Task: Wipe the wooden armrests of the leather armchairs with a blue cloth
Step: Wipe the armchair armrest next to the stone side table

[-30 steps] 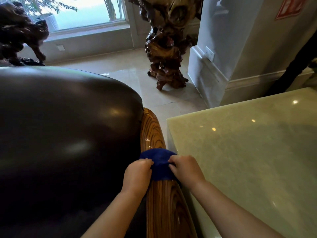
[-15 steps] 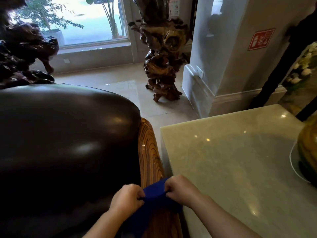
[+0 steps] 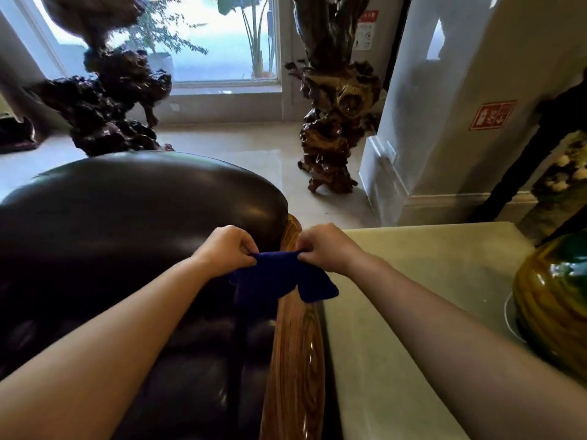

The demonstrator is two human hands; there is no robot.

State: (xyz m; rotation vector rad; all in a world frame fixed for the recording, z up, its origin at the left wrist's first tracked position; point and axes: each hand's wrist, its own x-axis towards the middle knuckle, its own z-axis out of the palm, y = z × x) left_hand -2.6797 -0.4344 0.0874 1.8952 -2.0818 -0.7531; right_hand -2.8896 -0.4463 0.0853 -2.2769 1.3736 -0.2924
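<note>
A dark leather armchair [image 3: 133, 223] fills the left half of the view. Its glossy wooden armrest [image 3: 297, 354] with striped grain runs from the bottom centre up to the chair's rounded back. A blue cloth [image 3: 279, 277] hangs stretched between my hands, lifted above the armrest's far part. My left hand [image 3: 227, 249] pinches its left top corner over the leather. My right hand [image 3: 324, 246] pinches its right top corner, just right of the armrest. The cloth's lower edges droop loose and hide a stretch of the wood.
A pale green stone table [image 3: 409, 315] sits right against the armrest, with a green-brown glazed vase [image 3: 552, 300] at its right edge. Two gnarled root sculptures [image 3: 333, 128] [image 3: 108, 103] stand on the tiled floor beyond. A white pillar [image 3: 444, 122] rises at the right.
Both hands lifted the cloth off the armrest and spread it between them. The view tilted up, showing more of the room and the vase.
</note>
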